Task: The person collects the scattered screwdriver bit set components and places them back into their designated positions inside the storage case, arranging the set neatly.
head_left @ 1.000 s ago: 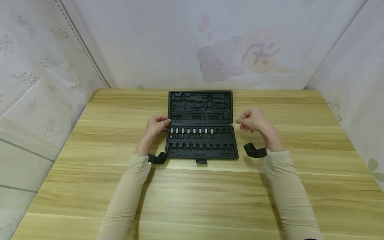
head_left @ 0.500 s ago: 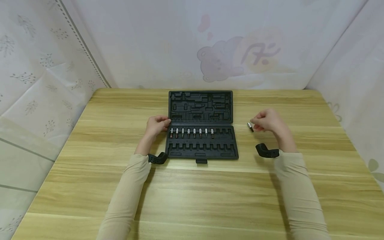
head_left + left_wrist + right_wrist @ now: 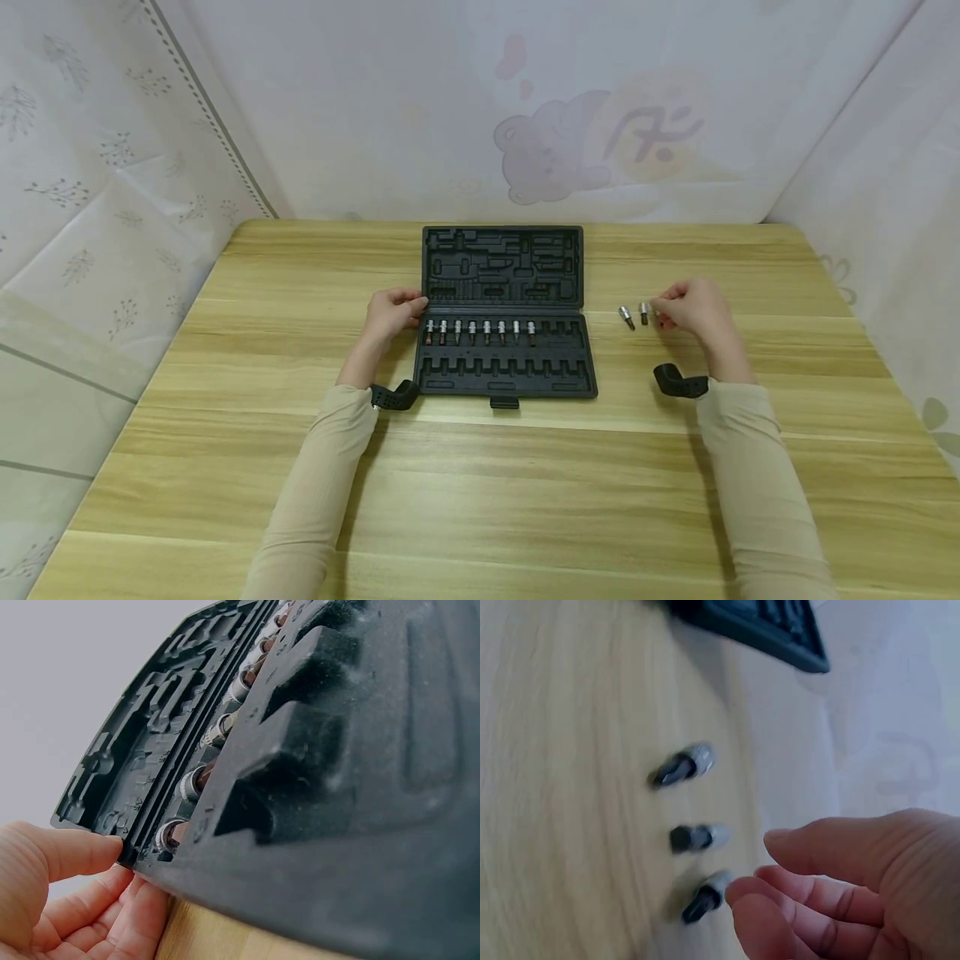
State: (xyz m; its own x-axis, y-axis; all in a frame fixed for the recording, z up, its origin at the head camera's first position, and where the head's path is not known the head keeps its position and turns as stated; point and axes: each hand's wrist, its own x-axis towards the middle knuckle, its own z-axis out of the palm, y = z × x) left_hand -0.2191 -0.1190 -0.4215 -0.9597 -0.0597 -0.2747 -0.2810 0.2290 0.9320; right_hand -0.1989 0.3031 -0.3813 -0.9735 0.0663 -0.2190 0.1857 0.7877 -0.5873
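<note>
1. Bit sockets, three of them, lie in a short row on the wooden surface (image 3: 750,275), well to the right of the open black case (image 3: 504,312): the first bit (image 3: 626,317) farthest left, the second bit (image 3: 643,312) just beside it, the third bit (image 3: 705,894) nearest my fingers.
2. My right hand (image 3: 693,307) hovers at the right end of that row. From the right wrist view its grip is loose: the fingers (image 3: 780,896) are gently curled, the thumb lies apart above them, and nothing sits between them. A fingertip is right at the third bit; I cannot tell whether it touches.
3. My left hand (image 3: 390,312) rests at the left edge of the case, at the hinge line. From the left wrist view the thumb (image 3: 75,851) touches the corner of the lid and the fingers lie beneath the case edge, a light hold rather than a clamp.
4. Eight more bits (image 3: 480,331) stand in the upper row of slots in the case's near half; the two slots at the right end of that row and the lower row are bare.
5. The case's latch (image 3: 504,403) points toward me.
</note>
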